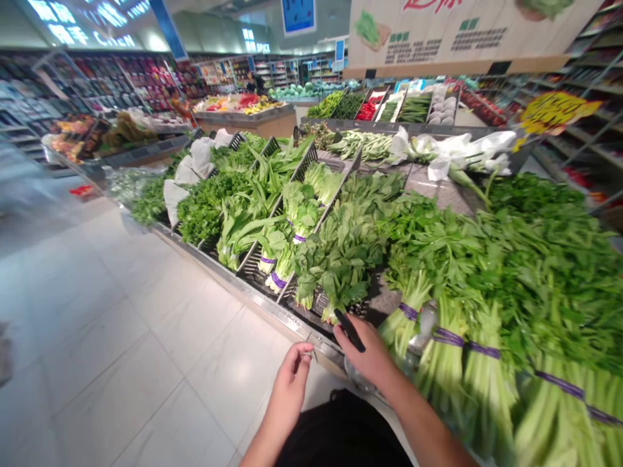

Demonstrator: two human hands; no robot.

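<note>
Along the edge of the supermarket's vegetable desk (pixel 272 306), we grip a slim black stick (pixel 349 329), perhaps a marker, in our right hand (pixel 367 350), its fingers (pixel 357 331) closed around it. Our left hand (pixel 292 383) is just beside, its fingers (pixel 300 355) curled narrow, and we cannot tell whether they pinch anything. A clear plastic bag (pixel 360 379) sits below the right hand, near celery bundles (pixel 448 350) tied with purple bands
</note>
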